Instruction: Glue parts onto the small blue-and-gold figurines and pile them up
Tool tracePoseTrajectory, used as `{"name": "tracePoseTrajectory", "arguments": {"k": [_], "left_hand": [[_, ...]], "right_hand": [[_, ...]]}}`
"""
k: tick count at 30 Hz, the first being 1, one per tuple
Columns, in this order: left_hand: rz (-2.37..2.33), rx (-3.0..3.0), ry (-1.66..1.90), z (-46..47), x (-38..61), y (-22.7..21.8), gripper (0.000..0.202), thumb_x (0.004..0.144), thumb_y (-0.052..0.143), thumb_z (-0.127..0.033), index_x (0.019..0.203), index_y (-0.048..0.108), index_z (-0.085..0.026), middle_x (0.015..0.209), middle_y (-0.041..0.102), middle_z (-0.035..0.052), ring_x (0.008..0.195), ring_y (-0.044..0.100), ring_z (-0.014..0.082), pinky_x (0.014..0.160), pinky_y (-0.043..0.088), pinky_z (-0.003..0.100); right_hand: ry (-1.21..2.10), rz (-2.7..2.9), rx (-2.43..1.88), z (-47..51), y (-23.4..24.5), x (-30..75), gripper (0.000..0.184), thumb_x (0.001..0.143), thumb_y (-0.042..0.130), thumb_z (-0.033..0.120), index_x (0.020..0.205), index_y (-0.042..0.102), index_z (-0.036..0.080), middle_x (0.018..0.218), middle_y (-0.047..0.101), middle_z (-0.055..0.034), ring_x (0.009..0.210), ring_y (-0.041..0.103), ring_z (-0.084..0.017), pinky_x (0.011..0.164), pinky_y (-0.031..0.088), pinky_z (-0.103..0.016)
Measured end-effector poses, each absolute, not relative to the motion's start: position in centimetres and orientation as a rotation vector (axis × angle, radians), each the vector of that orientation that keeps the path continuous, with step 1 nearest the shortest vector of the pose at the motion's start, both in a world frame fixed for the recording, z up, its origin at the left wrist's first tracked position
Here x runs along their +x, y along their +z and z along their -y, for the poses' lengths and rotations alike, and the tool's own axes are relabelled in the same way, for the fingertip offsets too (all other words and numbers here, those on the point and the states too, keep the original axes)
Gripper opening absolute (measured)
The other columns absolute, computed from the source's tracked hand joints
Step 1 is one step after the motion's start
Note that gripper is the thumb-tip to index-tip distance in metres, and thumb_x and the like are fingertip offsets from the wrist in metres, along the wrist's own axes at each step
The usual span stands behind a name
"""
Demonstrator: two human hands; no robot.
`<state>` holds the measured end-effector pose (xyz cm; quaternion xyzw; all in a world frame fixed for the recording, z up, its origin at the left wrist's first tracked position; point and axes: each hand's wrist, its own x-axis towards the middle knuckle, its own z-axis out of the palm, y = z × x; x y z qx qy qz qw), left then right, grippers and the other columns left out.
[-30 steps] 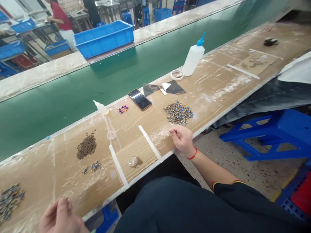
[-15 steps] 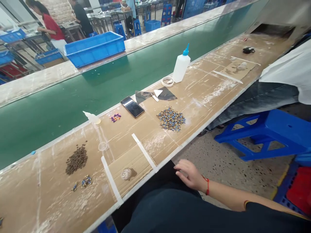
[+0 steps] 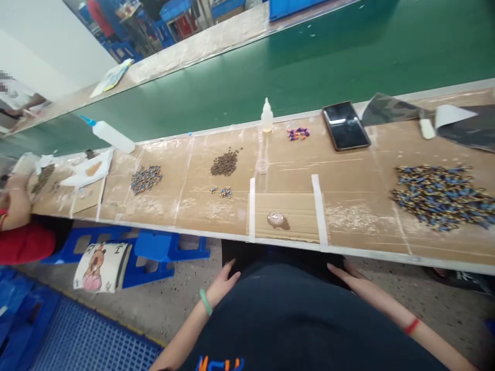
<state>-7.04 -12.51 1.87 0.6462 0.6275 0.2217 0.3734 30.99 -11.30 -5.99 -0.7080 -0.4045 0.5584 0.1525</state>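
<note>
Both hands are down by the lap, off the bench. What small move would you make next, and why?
Probably lift the right hand up to the bench, toward the small clear round piece between the two white tape strips. Both it and the left hand look empty and sit below the bench edge, touching no parts; that piece lies nearest, straight ahead.

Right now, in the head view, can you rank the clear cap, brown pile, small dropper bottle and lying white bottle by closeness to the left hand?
1. Clear cap, near edge of the bench, just right of the left hand.
2. Brown pile, mid-bench, straight ahead.
3. Small dropper bottle, at the back edge.
4. Lying white bottle, far off to the left.
</note>
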Motion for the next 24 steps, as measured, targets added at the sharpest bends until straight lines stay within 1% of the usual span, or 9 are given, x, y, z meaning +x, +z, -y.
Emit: {"name": "tracePoseTrajectory", "arguments": {"k": [2, 3, 5, 7, 10, 13, 15, 19, 24], "left_hand": [[-1.575, 1.686, 0.621, 10.8, -7.7, 2.4, 0.03, 0.102, 0.061, -0.047, 0.108, 0.074, -0.02, 0.104, 0.075, 0.008, 0.092, 0.071, 0.0179, 0.081, 0.062, 0.032], [-1.596, 1.701, 0.671, 9.4, -8.1, 2.8, 0.031, 0.102, 0.059, -0.047, 0.105, 0.075, -0.021, 0.101, 0.076, 0.008, 0.091, 0.071, 0.0183, 0.081, 0.062, 0.033], [-1.721, 1.717, 0.801, 6.0, -9.2, 3.6, 0.031, 0.103, 0.056, -0.045, 0.106, 0.075, -0.021, 0.101, 0.076, 0.0089, 0.093, 0.07, 0.0199, 0.086, 0.059, 0.035], [-1.872, 1.711, 0.917, 2.2, -10.1, 4.0, 0.027, 0.101, 0.057, -0.04, 0.108, 0.073, -0.019, 0.101, 0.074, 0.0091, 0.089, 0.067, 0.0188, 0.086, 0.057, 0.036], [-1.965, 1.714, 0.974, -2.2, -10.7, 3.5, 0.018, 0.095, 0.062, -0.029, 0.105, 0.073, -0.017, 0.096, 0.073, 0.0075, 0.082, 0.064, 0.0169, 0.081, 0.056, 0.033], [-1.96, 1.751, 0.953, -4.3, -10.3, 2.8, 0.017, 0.088, 0.068, -0.019, 0.104, 0.073, -0.017, 0.097, 0.073, 0.0068, 0.083, 0.065, 0.0168, 0.082, 0.056, 0.032], [-1.955, 1.77, 0.93, -4.7, -9.9, 2.6, 0.022, 0.083, 0.072, -0.016, 0.105, 0.073, -0.018, 0.1, 0.073, 0.0071, 0.086, 0.065, 0.0179, 0.084, 0.056, 0.034], [-1.979, 1.764, 0.893, -5.2, -9.1, 2.4, 0.034, 0.077, 0.08, -0.016, 0.11, 0.072, -0.016, 0.107, 0.071, 0.0103, 0.099, 0.066, 0.0232, 0.092, 0.056, 0.039], [-2.003, 1.723, 0.843, -6.2, -8.5, 1.8, 0.015, 0.084, 0.075, -0.014, 0.099, 0.076, -0.016, 0.1, 0.07, 0.0097, 0.1, 0.067, 0.0242, 0.097, 0.054, 0.042]], "right_hand": [[1.678, 1.277, -2.021, 11.0, -5.1, 32.4, 0.077, 0.064, 0.07, 0.083, 0.119, 0.08, 0.029, 0.135, 0.07, -0.0162, 0.139, 0.056, -0.046, 0.118, 0.049, -0.059], [1.743, 1.375, -1.979, 10.7, -4.6, 33.0, 0.075, 0.062, 0.07, 0.083, 0.115, 0.081, 0.032, 0.136, 0.069, -0.016, 0.137, 0.057, -0.046, 0.12, 0.048, -0.059], [1.869, 1.579, -1.818, 10.2, -3.4, 34.1, 0.063, 0.066, 0.067, 0.085, 0.108, 0.082, 0.041, 0.133, 0.07, -0.0159, 0.131, 0.062, -0.044, 0.116, 0.051, -0.055], [1.9, 1.653, -1.666, 9.5, -2.3, 34.8, 0.053, 0.074, 0.062, 0.085, 0.105, 0.081, 0.047, 0.127, 0.072, -0.0173, 0.123, 0.067, -0.043, 0.106, 0.058, -0.054], [1.847, 1.578, -1.563, 8.4, -0.5, 34.8, 0.046, 0.079, 0.06, 0.082, 0.1, 0.08, 0.045, 0.11, 0.073, -0.0212, 0.101, 0.074, -0.04, 0.083, 0.066, -0.051], [1.791, 1.55, -1.482, 6.9, 1.3, 33.3, 0.049, 0.081, 0.058, 0.083, 0.091, 0.08, 0.041, 0.089, 0.071, -0.022, 0.075, 0.073, -0.035, 0.062, 0.065, -0.046], [1.746, 1.552, -1.453, 5.7, 2.6, 31.9, 0.052, 0.08, 0.057, 0.086, 0.085, 0.079, 0.039, 0.081, 0.07, -0.0212, 0.066, 0.07, -0.034, 0.057, 0.064, -0.046], [1.704, 1.552, -1.481, 4.1, 4.1, 29.9, 0.057, 0.076, 0.055, 0.09, 0.078, 0.077, 0.037, 0.077, 0.069, -0.02, 0.067, 0.07, -0.037, 0.057, 0.065, -0.051], [1.477, 1.535, -1.569, 4.9, 1.8, 31.0, 0.053, 0.076, 0.055, 0.09, 0.079, 0.076, 0.041, 0.079, 0.07, -0.0177, 0.071, 0.07, -0.036, 0.059, 0.065, -0.048]]}}
